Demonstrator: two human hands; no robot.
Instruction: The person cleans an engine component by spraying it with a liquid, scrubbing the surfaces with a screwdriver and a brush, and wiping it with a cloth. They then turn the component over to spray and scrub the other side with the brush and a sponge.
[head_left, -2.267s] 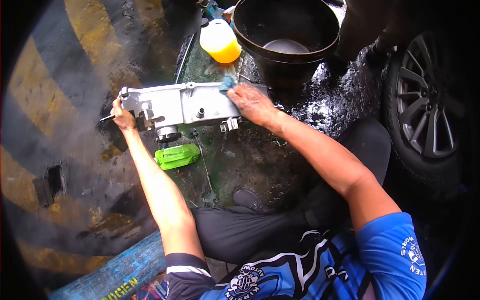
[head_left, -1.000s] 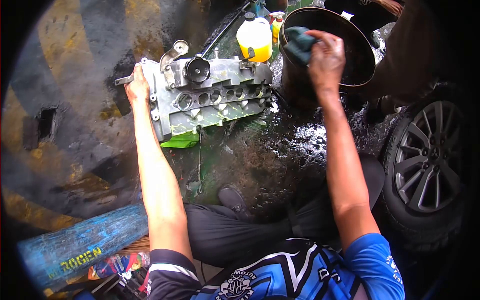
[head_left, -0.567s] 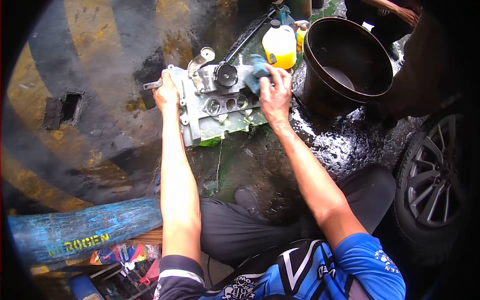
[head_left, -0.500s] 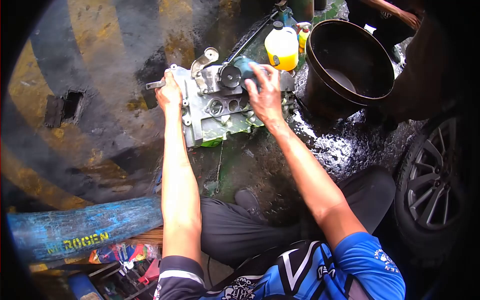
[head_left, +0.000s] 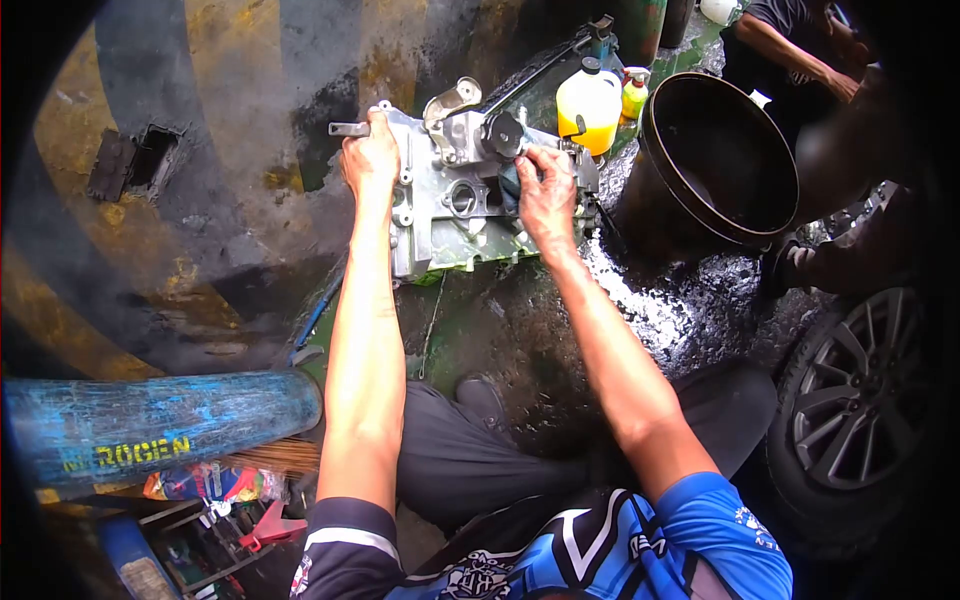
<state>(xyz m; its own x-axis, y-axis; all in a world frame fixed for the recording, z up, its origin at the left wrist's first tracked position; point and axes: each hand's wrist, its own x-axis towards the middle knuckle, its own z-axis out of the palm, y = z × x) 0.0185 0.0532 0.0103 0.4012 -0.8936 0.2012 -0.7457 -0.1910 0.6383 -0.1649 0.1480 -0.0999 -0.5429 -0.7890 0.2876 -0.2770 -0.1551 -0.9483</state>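
Note:
A silvery engine valve cover with a black filler cap on top is in front of me on the wet floor. My left hand is closed around its left end, beside a small protruding metal bracket. My right hand pinches a dark blue-grey rag against the cover, just below and right of the cap. Part of the rag is hidden by the fingers. A curved metal bracket sticks up from the cover's far side.
Beyond the cover stand a jug of yellow liquid and a spray bottle. A large black bucket is at the right, with another person's arm behind it. Nearby are a wheel, a blue cylinder and a tool tray.
My right hand has brought the rag from the cap's right side to below it. My left hand keeps its hold on the cover. The whole view has shifted slightly.

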